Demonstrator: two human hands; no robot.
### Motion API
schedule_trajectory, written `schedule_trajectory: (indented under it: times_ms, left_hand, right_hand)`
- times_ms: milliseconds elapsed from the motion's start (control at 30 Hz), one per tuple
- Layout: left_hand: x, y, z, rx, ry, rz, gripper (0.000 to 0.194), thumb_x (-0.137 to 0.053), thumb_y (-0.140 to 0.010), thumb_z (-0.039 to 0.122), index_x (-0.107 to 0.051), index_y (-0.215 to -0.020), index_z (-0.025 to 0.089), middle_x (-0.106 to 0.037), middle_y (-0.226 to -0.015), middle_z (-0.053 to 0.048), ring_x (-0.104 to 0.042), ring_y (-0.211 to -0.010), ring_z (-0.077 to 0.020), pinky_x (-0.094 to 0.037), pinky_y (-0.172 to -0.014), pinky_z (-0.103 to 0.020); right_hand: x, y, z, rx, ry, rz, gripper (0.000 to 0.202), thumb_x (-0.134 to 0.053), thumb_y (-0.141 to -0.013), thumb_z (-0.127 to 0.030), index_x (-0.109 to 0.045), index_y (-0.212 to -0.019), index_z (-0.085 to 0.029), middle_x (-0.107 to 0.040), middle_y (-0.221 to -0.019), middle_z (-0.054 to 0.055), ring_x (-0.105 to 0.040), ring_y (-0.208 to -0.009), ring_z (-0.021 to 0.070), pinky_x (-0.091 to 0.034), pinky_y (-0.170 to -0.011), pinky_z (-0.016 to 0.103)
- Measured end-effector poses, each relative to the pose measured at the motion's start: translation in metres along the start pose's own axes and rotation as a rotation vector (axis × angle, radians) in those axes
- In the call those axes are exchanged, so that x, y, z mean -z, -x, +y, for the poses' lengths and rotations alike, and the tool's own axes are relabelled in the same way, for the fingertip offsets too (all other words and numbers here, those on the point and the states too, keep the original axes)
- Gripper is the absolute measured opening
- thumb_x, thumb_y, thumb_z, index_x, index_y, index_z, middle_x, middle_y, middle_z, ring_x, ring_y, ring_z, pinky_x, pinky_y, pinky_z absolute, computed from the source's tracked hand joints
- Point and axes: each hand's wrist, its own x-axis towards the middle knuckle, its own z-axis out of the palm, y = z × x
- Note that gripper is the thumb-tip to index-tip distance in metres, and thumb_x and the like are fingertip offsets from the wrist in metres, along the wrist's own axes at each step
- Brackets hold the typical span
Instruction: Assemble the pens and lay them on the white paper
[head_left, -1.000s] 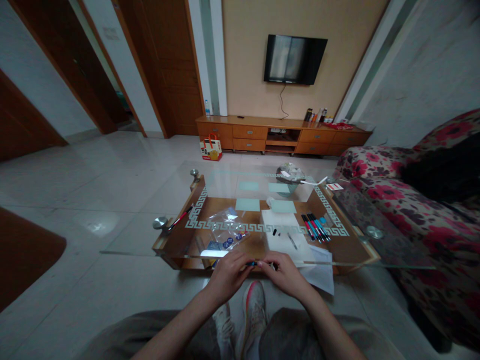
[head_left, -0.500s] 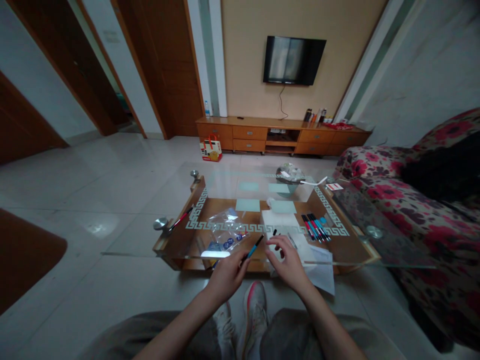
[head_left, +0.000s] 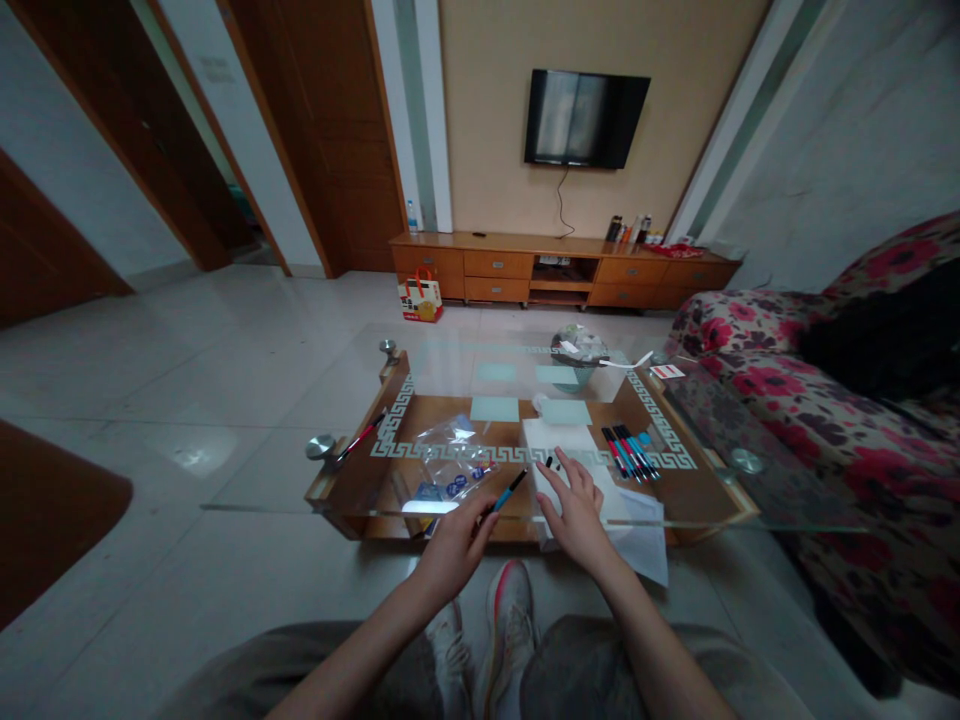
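My left hand is closed around a blue pen whose black end points up and away to the right. My right hand lies spread over the glass tabletop, fingers stretched forward. Close to its fingertips is a small black piece, too small to name surely. Under the right hand shows a white block-like thing, partly hidden. To the right, several red and blue pens with black ends lie side by side. A clear plastic bag lies beyond my left hand.
The glass table has metal knobs and a wooden base. A red and black pen lies at its left. White paper shows by the front edge. A basket sits farther back; a flowered sofa stands right.
My right hand has opened from a curled pose and its fingers now reach flatter and forward over the table. The left hand still grips the blue pen, almost unmoved.
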Motion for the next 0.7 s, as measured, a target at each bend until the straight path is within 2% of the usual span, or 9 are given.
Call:
schedule_trajectory:
  times_ms: [167, 267, 400, 533, 700]
  left_hand:
    - [-0.002, 0.0, -0.002, -0.032, 0.015, 0.012, 0.023, -0.049, -0.099, 0.028, -0.065, -0.115, 0.021, -0.071, -0.103, -0.007, -0.066, -0.092, -0.0191, -0.051, -0.084, -0.029]
    - [-0.001, 0.0, -0.002, -0.046, 0.019, 0.006, 0.023, -0.05, -0.099, 0.026, -0.064, -0.116, 0.022, -0.071, -0.108, -0.006, -0.066, -0.096, -0.0189, -0.05, -0.087, -0.029]
    - [-0.001, -0.001, -0.002, -0.055, 0.02, -0.024, 0.021, -0.05, -0.099, 0.025, -0.065, -0.113, 0.02, -0.071, -0.103, -0.007, -0.066, -0.093, -0.0187, -0.05, -0.084, -0.029]
    - [0.0, -0.001, -0.001, -0.066, 0.018, -0.037, 0.02, -0.048, -0.099, 0.024, -0.065, -0.109, 0.02, -0.07, -0.098, -0.006, -0.065, -0.089, -0.0185, -0.05, -0.081, -0.029]
    - [0.001, -0.001, -0.001, -0.084, 0.013, -0.047, 0.02, -0.047, -0.1, 0.024, -0.064, -0.11, 0.021, -0.07, -0.099, -0.007, -0.065, -0.09, -0.0191, -0.049, -0.082, -0.029]
  right_hand:
    - [-0.002, -0.001, 0.001, -0.009, 0.037, -0.046, 0.05, -0.047, -0.096, -0.029, -0.047, -0.144, -0.04, -0.036, -0.159, 0.005, -0.025, -0.146, 0.0367, -0.031, -0.101, 0.059]
    - [-0.005, -0.001, 0.005, -0.008, 0.043, -0.043, 0.05, -0.046, -0.095, -0.027, -0.048, -0.144, -0.036, -0.041, -0.156, 0.006, -0.025, -0.146, 0.0353, -0.03, -0.103, 0.059]
    - [-0.008, 0.0, 0.008, -0.008, -0.01, -0.022, 0.049, -0.045, -0.095, -0.024, -0.05, -0.143, -0.032, -0.045, -0.153, 0.008, -0.027, -0.146, 0.0347, -0.03, -0.103, 0.061]
    - [0.002, -0.004, 0.003, 0.006, -0.18, 0.053, 0.047, -0.046, -0.095, -0.025, -0.054, -0.14, -0.03, -0.051, -0.148, 0.009, -0.034, -0.143, 0.0326, -0.032, -0.107, 0.06]
    - [0.024, -0.012, -0.009, 0.007, -0.516, 0.144, 0.038, -0.049, -0.096, -0.028, -0.064, -0.131, -0.027, -0.058, -0.139, 0.011, -0.051, -0.13, 0.0266, -0.041, -0.109, 0.051]
